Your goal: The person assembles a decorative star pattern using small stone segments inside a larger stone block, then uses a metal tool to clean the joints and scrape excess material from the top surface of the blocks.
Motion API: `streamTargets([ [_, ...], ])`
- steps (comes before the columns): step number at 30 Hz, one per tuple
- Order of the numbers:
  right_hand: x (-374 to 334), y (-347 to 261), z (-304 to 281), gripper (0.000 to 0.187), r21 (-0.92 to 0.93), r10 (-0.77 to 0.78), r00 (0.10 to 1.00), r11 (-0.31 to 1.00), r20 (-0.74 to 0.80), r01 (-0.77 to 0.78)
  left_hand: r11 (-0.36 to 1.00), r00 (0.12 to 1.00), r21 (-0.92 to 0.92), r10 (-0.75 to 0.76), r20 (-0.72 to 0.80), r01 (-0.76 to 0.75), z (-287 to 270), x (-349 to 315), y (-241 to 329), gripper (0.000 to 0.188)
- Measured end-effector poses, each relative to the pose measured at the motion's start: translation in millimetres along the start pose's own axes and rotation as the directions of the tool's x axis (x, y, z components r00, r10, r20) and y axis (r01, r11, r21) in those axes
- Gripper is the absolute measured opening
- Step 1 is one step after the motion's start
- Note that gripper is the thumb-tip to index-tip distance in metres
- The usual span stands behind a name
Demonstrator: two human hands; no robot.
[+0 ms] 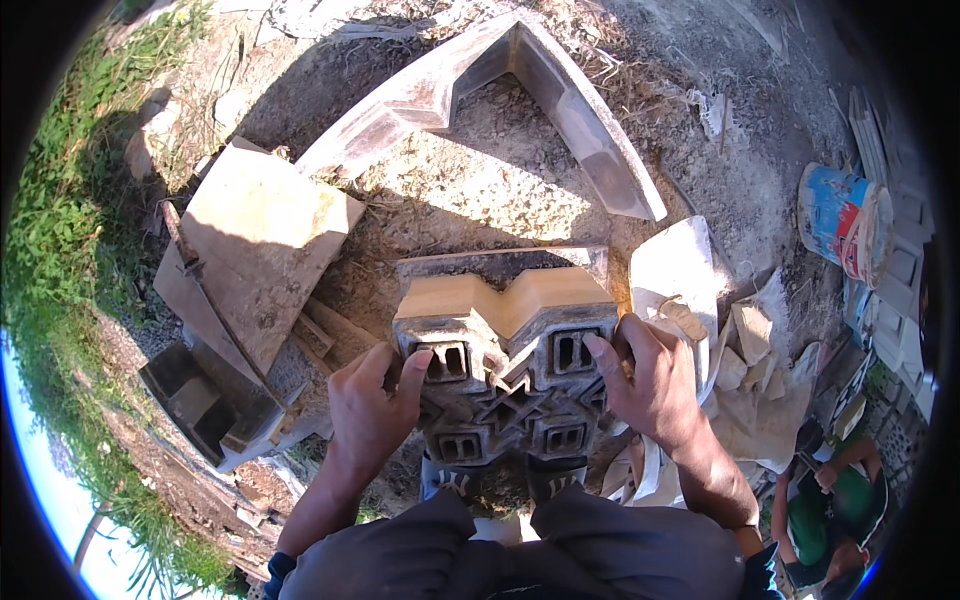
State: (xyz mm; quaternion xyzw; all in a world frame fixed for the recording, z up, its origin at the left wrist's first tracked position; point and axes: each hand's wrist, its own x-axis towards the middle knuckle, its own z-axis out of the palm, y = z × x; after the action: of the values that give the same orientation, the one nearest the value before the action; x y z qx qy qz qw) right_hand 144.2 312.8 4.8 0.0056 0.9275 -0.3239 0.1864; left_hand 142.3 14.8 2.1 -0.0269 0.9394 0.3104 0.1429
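Between my hands is a grey, dirt-caked patterned block [504, 407], with slotted rectangular openings at its corners and crossing ridges in the middle. Its far side has a smooth tan face with a V-shaped notch [505, 300]. My left hand [375, 400] is closed on its left edge, the thumb lying on top by the far left opening. On the right edge, my right hand [655, 385] grips in the same way, thumb near the far right opening. The fingers under the edges are hidden. A dark-edged board or frame piece [500, 262] lies just beyond the block.
A large angular frame [590, 135] rests on sandy ground ahead. To the left are a flat board [265, 215], a metal rod [225, 320] and a dark box-like form [195, 400]. Rubble [750, 335] and a blue bucket [845, 222] stand right; another person [830, 500] is at lower right.
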Motion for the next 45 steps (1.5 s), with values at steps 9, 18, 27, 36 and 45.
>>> streamTargets([
  [9,12.3,-1.0,-10.6,0.024,0.039,-0.046,0.994,0.998,-0.102,0.05,0.998,0.998,-0.033,-0.048,0.032,0.049,0.8,-0.3,-0.6,0.031],
  [18,21.2,-9.9,-28.9,0.051,-0.083,-0.36,0.931,0.928,0.053,0.364,0.92,0.922,0.119,0.383,-0.06,-0.374,-3.8,12.6,11.3,0.051],
  [27,-0.3,-13.1,-5.0,0.029,-0.178,-0.366,0.926,0.921,-0.087,0.347,0.921,0.925,0.187,0.366,-0.104,-0.343,-0.6,-5.8,2.7,0.035],
  [36,-14.2,-22.5,5.6,0.024,-0.202,-0.29,0.945,0.945,-0.154,0.257,0.894,0.909,0.275,0.398,-0.121,-0.355,0.3,-9.7,9.2,0.026],
  [45,-24.2,-38.7,-15.2,0.032,-0.074,-0.113,0.993,0.991,-0.034,0.111,0.87,0.95,0.396,0.311,0.019,-0.293,-22.9,-15.6,32.2,0.03],
])
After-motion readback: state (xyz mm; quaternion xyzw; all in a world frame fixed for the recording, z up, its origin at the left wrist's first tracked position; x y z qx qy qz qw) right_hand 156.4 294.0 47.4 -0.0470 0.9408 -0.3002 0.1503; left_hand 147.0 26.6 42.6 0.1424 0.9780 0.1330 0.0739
